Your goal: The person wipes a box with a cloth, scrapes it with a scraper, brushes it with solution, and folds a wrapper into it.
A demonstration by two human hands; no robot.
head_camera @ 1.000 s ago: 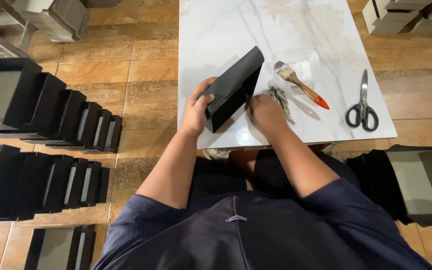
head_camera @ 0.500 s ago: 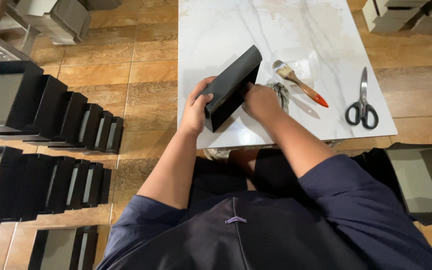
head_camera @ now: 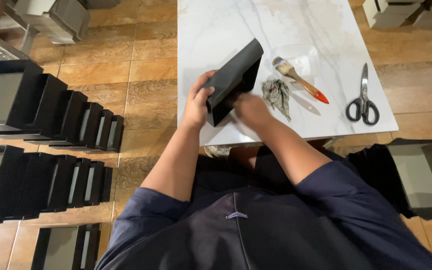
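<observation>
The fingers of the left hand (head_camera: 197,102) are wrapped around the near end of a black box (head_camera: 233,80), thumb on the side, so this hand is gripping it; the right hand (head_camera: 250,107) is pressed against the open side of the same box, but it is blurry, so I cannot tell if its fingers are curled or flat; the box is tilted, one end up and away, and held just above the front part of a white marble table (head_camera: 226,20).

Just beside the right hand lies a crumpled grey rag (head_camera: 277,95); near it is a paint brush (head_camera: 300,80) with a wooden handle and a red tip, resting by a clear plastic tub (head_camera: 303,55); farther right on the table are scissors (head_camera: 362,97) with black handles, well apart from the hands.

On the brown tiled floor (head_camera: 141,75) to the left stand rows of black boxes (head_camera: 51,117), lined up side by side; another open box (head_camera: 418,175) sits on the right.
</observation>
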